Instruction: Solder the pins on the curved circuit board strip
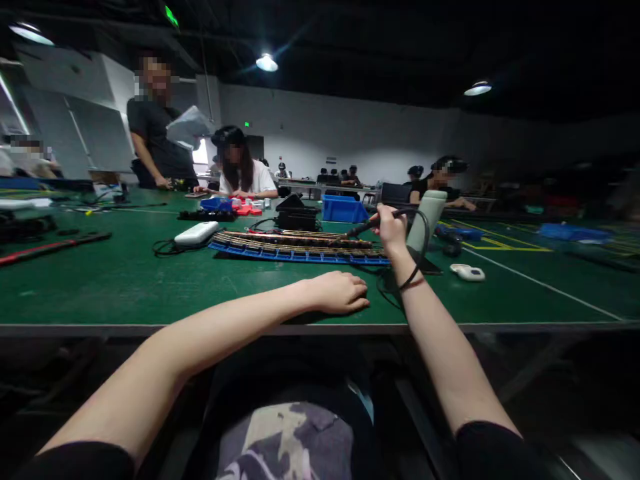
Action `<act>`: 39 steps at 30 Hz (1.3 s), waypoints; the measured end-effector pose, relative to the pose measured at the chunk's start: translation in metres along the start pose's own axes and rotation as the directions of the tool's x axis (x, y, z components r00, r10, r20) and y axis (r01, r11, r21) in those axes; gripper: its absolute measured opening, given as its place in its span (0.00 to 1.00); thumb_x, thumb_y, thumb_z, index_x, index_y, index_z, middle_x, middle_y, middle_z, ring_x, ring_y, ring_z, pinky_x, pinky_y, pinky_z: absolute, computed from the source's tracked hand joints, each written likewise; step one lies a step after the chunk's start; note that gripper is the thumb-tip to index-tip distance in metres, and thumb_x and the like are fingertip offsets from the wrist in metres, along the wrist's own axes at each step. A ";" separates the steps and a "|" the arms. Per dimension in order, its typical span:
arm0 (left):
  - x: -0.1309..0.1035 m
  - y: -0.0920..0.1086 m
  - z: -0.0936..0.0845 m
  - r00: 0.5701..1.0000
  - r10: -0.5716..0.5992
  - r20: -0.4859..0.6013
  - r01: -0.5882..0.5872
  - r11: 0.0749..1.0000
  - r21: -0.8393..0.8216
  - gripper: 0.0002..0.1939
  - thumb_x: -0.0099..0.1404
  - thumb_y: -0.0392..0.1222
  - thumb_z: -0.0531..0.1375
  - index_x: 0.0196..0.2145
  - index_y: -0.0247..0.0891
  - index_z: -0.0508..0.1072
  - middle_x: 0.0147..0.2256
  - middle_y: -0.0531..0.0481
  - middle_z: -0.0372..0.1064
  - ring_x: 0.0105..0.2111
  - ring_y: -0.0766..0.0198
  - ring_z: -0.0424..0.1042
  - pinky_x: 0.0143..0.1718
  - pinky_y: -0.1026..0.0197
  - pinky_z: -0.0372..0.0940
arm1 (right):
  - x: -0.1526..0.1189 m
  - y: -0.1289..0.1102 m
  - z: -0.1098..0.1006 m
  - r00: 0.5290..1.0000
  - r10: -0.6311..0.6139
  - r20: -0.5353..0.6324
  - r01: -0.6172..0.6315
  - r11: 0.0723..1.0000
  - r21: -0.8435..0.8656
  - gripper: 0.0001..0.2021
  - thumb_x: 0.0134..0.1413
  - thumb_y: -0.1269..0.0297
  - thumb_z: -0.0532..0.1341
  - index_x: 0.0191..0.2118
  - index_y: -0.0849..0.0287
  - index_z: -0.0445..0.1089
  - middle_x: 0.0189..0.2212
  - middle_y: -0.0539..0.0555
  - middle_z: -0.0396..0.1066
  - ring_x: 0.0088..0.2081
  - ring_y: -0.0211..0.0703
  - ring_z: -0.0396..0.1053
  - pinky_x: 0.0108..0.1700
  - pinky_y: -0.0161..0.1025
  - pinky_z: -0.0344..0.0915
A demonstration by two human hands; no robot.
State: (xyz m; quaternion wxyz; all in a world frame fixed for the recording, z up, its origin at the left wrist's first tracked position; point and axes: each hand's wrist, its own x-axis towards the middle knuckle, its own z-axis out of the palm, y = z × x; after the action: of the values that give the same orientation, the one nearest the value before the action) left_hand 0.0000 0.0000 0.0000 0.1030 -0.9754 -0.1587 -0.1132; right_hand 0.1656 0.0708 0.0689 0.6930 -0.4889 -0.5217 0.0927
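Narrow pinch on a dark pen-like tool (361, 228) — right hand (391, 230), centre right

The tool slants down-left, tip end at the blue strip (295, 253), which runs lengthwise left to right mid-frame. Left hand (340, 292) rests loosely open — a gap parts it from the strip; the table's (125, 287) front edge lies just below.

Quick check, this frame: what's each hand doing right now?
Left hand: holding nothing visible, resting on the green tabletop.
Right hand: closed on a dark, pen-like tool with a cable.
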 end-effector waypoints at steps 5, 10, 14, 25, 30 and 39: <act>0.000 -0.001 0.002 1.000 0.000 -0.019 0.000 1.000 -0.003 0.21 0.73 0.52 0.46 0.45 0.36 0.73 0.47 0.40 0.73 0.46 0.56 0.73 0.48 0.56 0.66 | 0.000 0.001 -0.001 1.000 -0.023 0.007 0.023 1.000 -0.005 0.19 0.54 0.52 0.54 0.19 0.57 0.67 0.13 0.46 0.61 0.16 0.37 0.60 0.25 0.36 0.62; 0.000 -0.003 0.005 0.999 0.001 -0.035 -0.001 1.000 -0.003 0.21 0.73 0.52 0.47 0.45 0.37 0.73 0.47 0.41 0.73 0.46 0.56 0.73 0.48 0.57 0.66 | -0.003 -0.001 -0.001 0.999 -0.024 0.023 0.025 0.999 -0.023 0.20 0.54 0.52 0.55 0.17 0.57 0.65 0.12 0.46 0.59 0.15 0.36 0.58 0.23 0.36 0.59; 0.001 -0.005 0.009 0.999 -0.003 -0.039 0.003 1.000 -0.003 0.21 0.73 0.52 0.47 0.46 0.37 0.73 0.48 0.41 0.73 0.46 0.56 0.73 0.49 0.56 0.65 | -0.005 -0.003 -0.001 0.999 -0.025 0.035 0.026 0.999 -0.030 0.20 0.54 0.51 0.55 0.17 0.58 0.66 0.11 0.46 0.60 0.15 0.36 0.58 0.22 0.35 0.58; 0.000 -0.004 0.007 0.999 0.006 -0.039 -0.006 1.000 -0.001 0.21 0.73 0.52 0.46 0.45 0.37 0.73 0.47 0.41 0.73 0.46 0.56 0.73 0.48 0.56 0.66 | -0.004 0.000 0.000 0.999 -0.028 0.044 0.030 0.999 -0.027 0.20 0.54 0.51 0.55 0.18 0.57 0.66 0.11 0.46 0.59 0.15 0.36 0.58 0.22 0.35 0.59; 0.001 -0.004 0.007 0.999 0.005 -0.039 -0.005 1.000 -0.004 0.21 0.73 0.52 0.46 0.45 0.37 0.73 0.47 0.40 0.73 0.46 0.56 0.73 0.48 0.56 0.66 | -0.001 0.006 0.001 0.998 -0.044 0.051 0.046 0.998 -0.035 0.20 0.54 0.49 0.54 0.19 0.57 0.66 0.11 0.46 0.58 0.15 0.37 0.59 0.23 0.36 0.61; 0.000 -0.003 0.005 0.999 0.003 -0.036 -0.004 1.000 -0.014 0.21 0.73 0.52 0.47 0.45 0.37 0.73 0.47 0.40 0.73 0.46 0.56 0.73 0.49 0.56 0.66 | 0.005 0.013 0.001 0.996 -0.047 0.078 0.049 0.999 -0.022 0.20 0.54 0.49 0.55 0.21 0.57 0.68 0.12 0.46 0.59 0.16 0.38 0.61 0.25 0.37 0.63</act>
State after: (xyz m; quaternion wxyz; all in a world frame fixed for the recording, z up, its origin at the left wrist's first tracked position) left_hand 0.0000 0.0037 -0.0041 0.0993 -0.9742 -0.1543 -0.1314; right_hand 0.1717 0.0809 0.0617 0.6685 -0.4804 -0.5608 0.0886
